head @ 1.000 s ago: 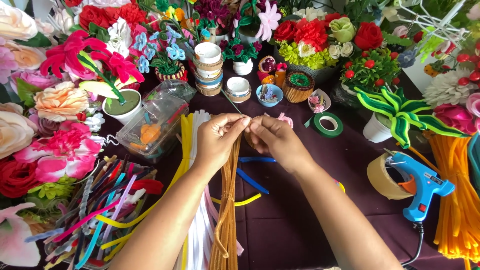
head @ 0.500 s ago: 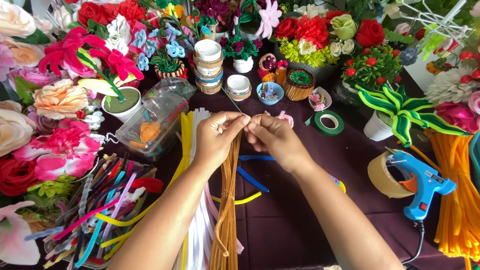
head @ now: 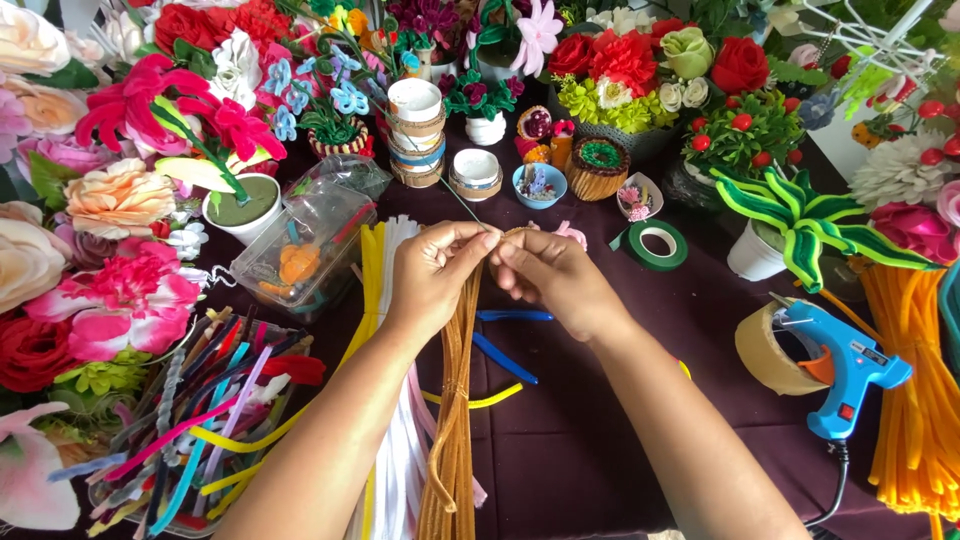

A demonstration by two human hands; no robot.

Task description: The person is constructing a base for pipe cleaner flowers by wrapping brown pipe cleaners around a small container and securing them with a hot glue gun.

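Note:
My left hand and my right hand meet fingertip to fingertip over a dark maroon table. Together they pinch the top of a bundle of tan-brown pipe cleaners, which hangs down toward me. A thin green wire sticks up and away from the pinch point, between the two thumbs. Beside the bundle lie yellow pipe cleaners, white ones and two blue ones.
Handmade flowers ring the table. A clear box and a tray of mixed pipe cleaners sit at left. Stacked tape rolls, green floral tape, a blue glue gun, a tape roll and orange pipe cleaners lie behind and right.
Both hands stay joined at the top of the brown bundle. Only the fingers shift slightly around the wire; nothing else on the table has moved.

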